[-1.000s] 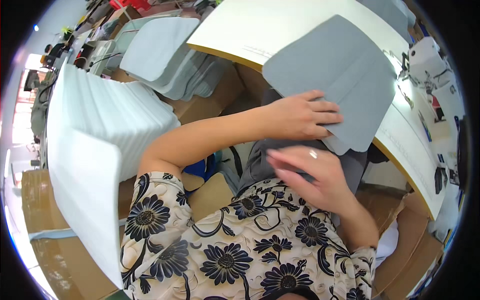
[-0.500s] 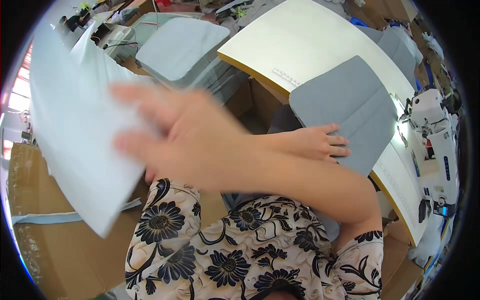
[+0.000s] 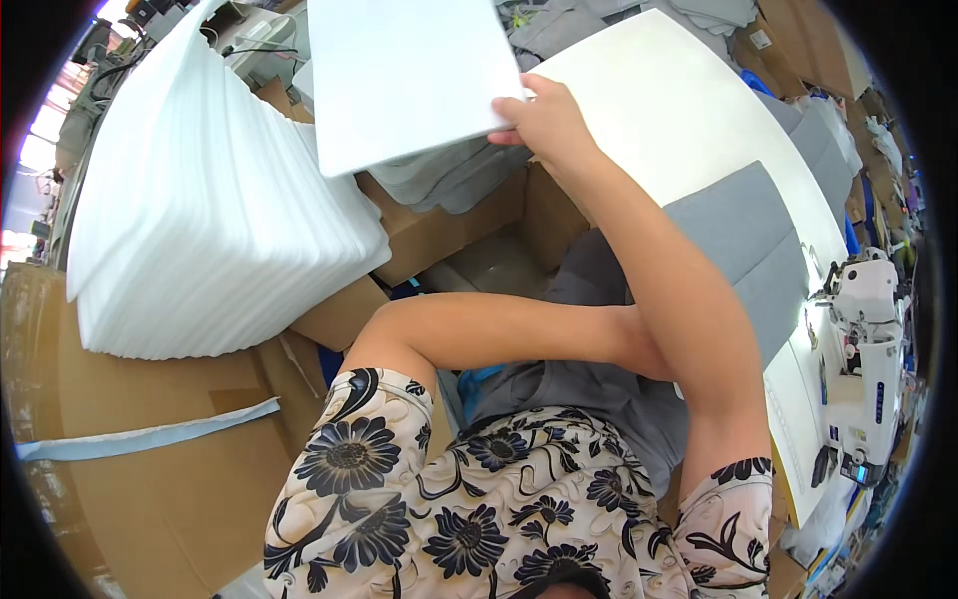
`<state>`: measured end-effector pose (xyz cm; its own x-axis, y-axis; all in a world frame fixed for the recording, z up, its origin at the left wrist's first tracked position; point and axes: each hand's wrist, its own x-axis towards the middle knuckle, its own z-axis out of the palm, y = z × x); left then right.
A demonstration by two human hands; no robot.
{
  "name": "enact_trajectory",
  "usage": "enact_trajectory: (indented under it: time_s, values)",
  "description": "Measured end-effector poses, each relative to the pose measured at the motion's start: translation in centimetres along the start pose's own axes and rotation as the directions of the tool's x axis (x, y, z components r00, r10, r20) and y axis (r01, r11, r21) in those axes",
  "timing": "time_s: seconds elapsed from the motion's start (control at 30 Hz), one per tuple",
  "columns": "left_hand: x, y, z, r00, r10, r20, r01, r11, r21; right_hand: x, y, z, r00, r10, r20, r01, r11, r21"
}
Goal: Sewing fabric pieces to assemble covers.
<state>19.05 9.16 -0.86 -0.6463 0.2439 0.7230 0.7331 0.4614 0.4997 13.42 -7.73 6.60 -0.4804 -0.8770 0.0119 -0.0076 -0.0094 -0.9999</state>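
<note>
My right hand grips the corner of a white padded sheet, thumb on top, and holds it up at the top centre. Left of it stands a thick pile of similar white sheets. My left hand lies beneath my right forearm, near a grey panel with stitched lines on the white table; its fingers are hidden. Stacked grey pieces show under the held sheet.
A white sewing machine stands at the right. A large cardboard box with a pale fabric strip is at lower left. An open box sits below the table edge, and more grey fabric lies at the back.
My right hand has swung up from low centre, across to the white pile, and now holds a sheet lifted toward the top centre. My left arm stays stretched toward the grey panel.
</note>
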Motion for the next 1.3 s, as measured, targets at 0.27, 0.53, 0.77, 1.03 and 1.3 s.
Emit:
enact_trajectory:
  time_s: [0.27,0.53,0.77,1.03,1.3]
  values:
    - [0.8,2.1,0.4,0.997,-0.04,0.062,0.051,0.978,-0.201,-4.9,-0.8,-2.1,0.972,-0.128,0.196,0.234,0.453,-0.86]
    - [3.5,2.3,-5.0,0.842,0.026,0.539,-0.227,0.923,0.31,-29.4,-2.6,-6.8,0.804,-0.448,0.39,0.573,0.759,-0.309]
    - [4.2,0.2,-7.1,0.869,-0.004,0.495,-0.198,0.914,0.355,-38.6,9.2,-14.2,0.74,0.311,-0.597,-0.17,0.945,0.281]
    - [5.1,1.3,-5.9,0.821,0.005,0.571,-0.264,0.89,0.372,-33.5,11.9,-14.6,0.829,0.211,-0.518,0.118,0.839,0.531]
    - [4.9,1.6,-4.1,0.842,0.094,0.532,-0.312,0.889,0.337,-35.2,7.9,-14.1,0.847,0.228,-0.481,0.073,0.845,0.529]
